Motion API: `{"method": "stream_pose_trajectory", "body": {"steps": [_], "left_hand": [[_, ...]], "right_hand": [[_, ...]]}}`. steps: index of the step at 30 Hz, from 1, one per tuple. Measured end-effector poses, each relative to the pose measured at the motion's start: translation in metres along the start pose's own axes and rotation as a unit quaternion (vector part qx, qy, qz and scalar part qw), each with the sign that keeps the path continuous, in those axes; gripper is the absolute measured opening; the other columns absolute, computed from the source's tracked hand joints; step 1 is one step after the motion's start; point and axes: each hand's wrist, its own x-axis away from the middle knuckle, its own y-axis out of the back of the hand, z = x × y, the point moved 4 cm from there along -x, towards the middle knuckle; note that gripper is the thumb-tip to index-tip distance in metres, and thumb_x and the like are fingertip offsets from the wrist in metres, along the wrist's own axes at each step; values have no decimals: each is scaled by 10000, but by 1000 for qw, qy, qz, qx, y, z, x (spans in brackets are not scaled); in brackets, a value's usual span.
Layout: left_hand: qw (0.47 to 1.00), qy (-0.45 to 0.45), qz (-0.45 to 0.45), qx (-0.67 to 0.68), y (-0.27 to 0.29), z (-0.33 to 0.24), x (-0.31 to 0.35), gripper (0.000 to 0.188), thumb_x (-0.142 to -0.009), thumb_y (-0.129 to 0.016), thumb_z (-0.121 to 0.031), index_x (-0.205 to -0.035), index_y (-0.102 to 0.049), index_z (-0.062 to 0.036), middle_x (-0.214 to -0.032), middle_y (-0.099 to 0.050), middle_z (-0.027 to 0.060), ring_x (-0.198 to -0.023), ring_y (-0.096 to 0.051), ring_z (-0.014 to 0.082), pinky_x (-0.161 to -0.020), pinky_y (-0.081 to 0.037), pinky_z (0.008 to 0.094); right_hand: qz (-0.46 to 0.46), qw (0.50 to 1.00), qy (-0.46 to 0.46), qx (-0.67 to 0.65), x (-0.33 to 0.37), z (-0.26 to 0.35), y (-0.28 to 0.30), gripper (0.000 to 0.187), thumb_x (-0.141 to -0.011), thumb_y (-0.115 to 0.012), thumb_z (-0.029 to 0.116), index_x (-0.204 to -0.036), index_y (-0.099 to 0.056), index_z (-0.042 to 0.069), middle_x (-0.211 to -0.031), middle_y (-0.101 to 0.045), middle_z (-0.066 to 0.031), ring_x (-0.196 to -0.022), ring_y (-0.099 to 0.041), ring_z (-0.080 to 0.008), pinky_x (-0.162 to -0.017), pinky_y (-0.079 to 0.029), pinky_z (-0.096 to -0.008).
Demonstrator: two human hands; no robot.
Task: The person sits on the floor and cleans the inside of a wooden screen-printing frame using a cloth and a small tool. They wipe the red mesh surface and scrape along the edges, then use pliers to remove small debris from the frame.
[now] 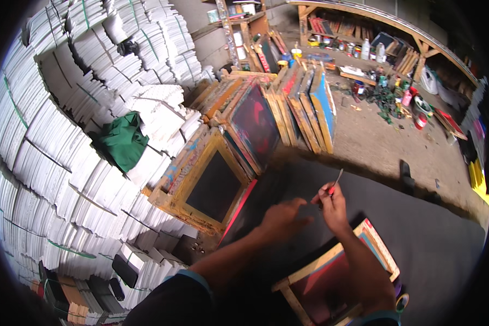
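Observation:
Above a black-topped table (429, 217), my right hand (334, 209) pinches a small slim tool (338, 177) with a thin pale metal shaft pointing up and a bit of red at the fingers. Its exact kind is too small to make out. Just left of it, my left hand (281, 221) is slightly blurred, fingers apart and holding nothing I can see, its fingertips close to the right hand. Below my right forearm lies a wooden screen-printing frame (383, 252) with a dark reddish mesh, partly hidden by the arm.
A wooden screen frame with dark mesh (214, 185) leans at the table's left edge. More frames (304, 106) stand in a row behind. Strapped stacks of white paper (54, 179) fill the left, a green cloth (126, 142) on them. Bottles and paint pots (396, 95) crowd the floor at far right.

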Motion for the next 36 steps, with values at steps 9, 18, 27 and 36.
{"method": "stream_pose_trajectory", "body": {"steps": [9,18,27,36], "left_hand": [[819,131,-453,-328,307,105,-3,920,-790,-856,-593,-1531,-534,-151,-1613,-422,255,-1519,-330,497,-1224,-283,636],[876,226,-395,-159,369,267,69,1006,-883,-733,-646,-1693,-292,-244,-1650,-424,219,-1597,-240,459,-1273,-122,670],[877,208,-419,-110,371,272,63,995,-811,-761,-706,-1640,-398,-293,-1530,-495,318,-1558,-309,478,-1235,-250,637],[876,211,-419,-110,372,274,61,990,-790,-775,-716,-1620,-430,-302,-1523,-501,292,-1554,-323,462,-1202,-297,637]], "right_hand": [[129,957,144,218,-177,114,-95,315,-970,-786,287,-1213,-710,101,-914,-773,-123,-827,-774,-262,-765,-578,-389],[259,893,337,150,-291,267,-388,360,-974,-725,162,-1322,-697,77,-1124,-714,-153,-1048,-739,-310,-881,-573,-409],[264,877,324,236,-426,335,-626,682,-899,-707,255,-1559,-544,199,-1708,-331,-195,-1308,-641,-385,-1110,-499,-453],[269,901,290,179,-494,321,-708,785,-883,-727,296,-1598,-476,93,-1740,-278,-203,-1536,-418,-378,-1220,-405,-439]]}}
